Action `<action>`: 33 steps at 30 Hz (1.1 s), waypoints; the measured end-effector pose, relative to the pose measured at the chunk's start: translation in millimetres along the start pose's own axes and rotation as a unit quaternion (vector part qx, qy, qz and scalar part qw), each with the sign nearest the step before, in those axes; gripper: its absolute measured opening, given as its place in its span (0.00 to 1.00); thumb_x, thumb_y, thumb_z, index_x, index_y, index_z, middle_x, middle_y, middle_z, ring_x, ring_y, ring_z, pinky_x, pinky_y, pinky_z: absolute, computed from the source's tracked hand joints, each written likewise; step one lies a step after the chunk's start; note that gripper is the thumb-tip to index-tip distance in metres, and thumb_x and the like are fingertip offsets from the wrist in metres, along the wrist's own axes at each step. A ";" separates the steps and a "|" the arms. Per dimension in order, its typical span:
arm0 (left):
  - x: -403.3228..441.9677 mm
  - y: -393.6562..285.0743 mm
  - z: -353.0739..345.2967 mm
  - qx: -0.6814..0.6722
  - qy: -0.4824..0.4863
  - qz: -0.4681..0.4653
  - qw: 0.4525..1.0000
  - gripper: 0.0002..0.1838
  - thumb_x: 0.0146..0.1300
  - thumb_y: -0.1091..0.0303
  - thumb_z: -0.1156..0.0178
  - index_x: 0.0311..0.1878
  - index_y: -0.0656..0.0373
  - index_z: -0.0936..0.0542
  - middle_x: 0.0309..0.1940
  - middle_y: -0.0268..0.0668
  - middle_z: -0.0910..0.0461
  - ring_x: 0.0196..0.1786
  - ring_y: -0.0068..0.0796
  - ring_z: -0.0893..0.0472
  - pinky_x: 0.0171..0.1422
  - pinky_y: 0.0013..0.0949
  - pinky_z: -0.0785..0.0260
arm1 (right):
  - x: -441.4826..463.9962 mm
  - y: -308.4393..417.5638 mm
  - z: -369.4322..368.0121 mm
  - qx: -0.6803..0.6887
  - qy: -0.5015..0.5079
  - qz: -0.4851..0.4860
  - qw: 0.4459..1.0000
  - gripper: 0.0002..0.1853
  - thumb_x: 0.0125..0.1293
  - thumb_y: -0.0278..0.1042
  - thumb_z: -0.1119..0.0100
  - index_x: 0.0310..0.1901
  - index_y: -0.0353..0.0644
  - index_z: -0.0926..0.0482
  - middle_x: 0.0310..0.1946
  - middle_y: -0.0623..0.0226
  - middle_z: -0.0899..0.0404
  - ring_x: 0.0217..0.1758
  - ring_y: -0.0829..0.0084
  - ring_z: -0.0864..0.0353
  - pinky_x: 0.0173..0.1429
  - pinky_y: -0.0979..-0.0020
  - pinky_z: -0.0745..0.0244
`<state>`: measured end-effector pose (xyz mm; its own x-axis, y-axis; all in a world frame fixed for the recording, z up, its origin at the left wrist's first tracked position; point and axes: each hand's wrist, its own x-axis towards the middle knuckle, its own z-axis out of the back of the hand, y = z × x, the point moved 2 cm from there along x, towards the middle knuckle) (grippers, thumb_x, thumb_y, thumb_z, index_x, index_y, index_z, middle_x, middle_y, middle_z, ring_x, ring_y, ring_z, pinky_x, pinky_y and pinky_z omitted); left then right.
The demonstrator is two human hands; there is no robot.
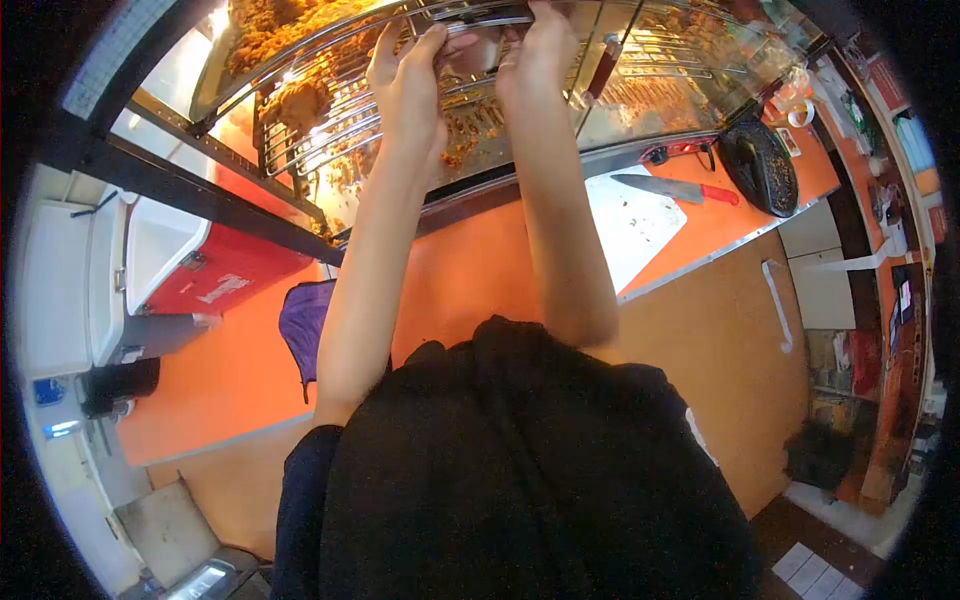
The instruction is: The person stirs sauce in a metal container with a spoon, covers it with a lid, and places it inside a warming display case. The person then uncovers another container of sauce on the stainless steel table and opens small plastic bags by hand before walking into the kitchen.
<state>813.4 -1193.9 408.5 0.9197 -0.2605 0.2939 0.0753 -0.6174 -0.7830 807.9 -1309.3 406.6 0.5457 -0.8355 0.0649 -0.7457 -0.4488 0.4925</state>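
Both arms reach up into a lit glass display case with fried food in it. My left hand (410,75) is closed at the front of a wire rack (350,135), thumb and fingers at its metal bars. Beside it, my right hand (535,60) is closed on the same rack's front bars. A shiny metal surface (477,58) shows between the hands; I cannot make out what it is. Brown fried pieces (297,103) lie on the rack at the left, and a larger heap of fried food (265,40) sits above them. Crumbs are scattered beneath the rack.
On the orange counter (460,270) a knife with a red handle (715,195) lies across a white cutting board (630,225). A black container (758,168) stands at the right. Toward the left are a purple cloth (305,325) and a red cooler box (225,275).
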 end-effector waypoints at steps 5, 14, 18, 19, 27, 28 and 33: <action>-3.0 -1.0 -2.9 -0.004 0.007 -0.003 1.000 0.17 0.62 0.79 0.43 0.54 0.69 0.31 0.43 0.46 0.19 0.44 0.39 0.15 0.53 0.33 0.25 | -3.1 9.8 3.4 -0.127 0.028 0.017 0.991 0.08 0.65 0.30 0.48 0.41 0.37 0.24 0.33 0.62 0.22 0.31 0.71 0.22 0.35 0.71 0.26; -9.5 -2.2 -13.8 0.024 -0.018 -0.006 1.000 0.30 0.67 0.75 0.45 0.68 0.68 0.44 0.44 0.44 0.18 0.46 0.30 0.18 0.52 0.29 0.26 | -13.6 7.3 0.0 -0.179 -0.003 0.122 0.976 0.10 0.65 0.25 0.47 0.47 0.37 0.33 0.36 0.59 0.24 0.32 0.74 0.24 0.34 0.73 0.29; -5.9 0.4 -15.8 0.035 -0.024 -0.046 0.998 0.31 0.66 0.76 0.44 0.68 0.69 0.46 0.43 0.47 0.19 0.45 0.33 0.17 0.51 0.30 0.25 | -3.2 9.7 8.3 -0.165 0.085 0.066 0.980 0.20 0.65 0.26 0.44 0.56 0.38 0.38 0.35 0.56 0.24 0.30 0.70 0.21 0.33 0.74 0.27; -5.5 2.4 -18.5 -0.007 -0.010 -0.037 0.999 0.29 0.66 0.76 0.44 0.66 0.69 0.43 0.43 0.47 0.19 0.44 0.34 0.17 0.51 0.30 0.24 | 4.4 6.0 15.2 -0.166 0.116 0.047 0.978 0.23 0.65 0.27 0.42 0.58 0.38 0.39 0.35 0.55 0.23 0.28 0.68 0.21 0.32 0.74 0.27; 5.4 11.6 -31.6 -0.075 0.015 -0.018 0.997 0.12 0.65 0.78 0.44 0.51 0.67 0.30 0.42 0.46 0.19 0.45 0.36 0.17 0.49 0.32 0.22 | -39.1 23.4 15.8 -0.185 0.043 0.145 0.971 0.18 0.68 0.28 0.48 0.58 0.32 0.32 0.48 0.63 0.26 0.47 0.76 0.27 0.52 0.75 0.33; 5.0 11.9 -32.3 -0.067 0.014 -0.010 0.998 0.12 0.65 0.78 0.44 0.51 0.67 0.29 0.42 0.46 0.19 0.45 0.35 0.17 0.49 0.33 0.22 | -44.7 26.3 15.5 -0.193 0.041 0.154 0.968 0.17 0.68 0.27 0.48 0.57 0.32 0.32 0.47 0.64 0.25 0.46 0.76 0.27 0.52 0.76 0.32; 8.3 15.7 -30.0 -0.082 0.043 -0.006 0.996 0.13 0.65 0.76 0.43 0.52 0.64 0.29 0.42 0.44 0.18 0.45 0.34 0.17 0.50 0.33 0.22 | -55.3 43.9 34.4 -0.273 0.123 0.113 0.947 0.16 0.68 0.29 0.50 0.55 0.32 0.31 0.55 0.55 0.28 0.58 0.67 0.29 0.64 0.69 0.38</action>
<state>810.7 -1228.0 415.0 0.8822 -0.3102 0.3541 0.0161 -0.7319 -0.6812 731.8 -1293.7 394.8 0.5178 -0.7612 0.3904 -0.5829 0.0201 0.8123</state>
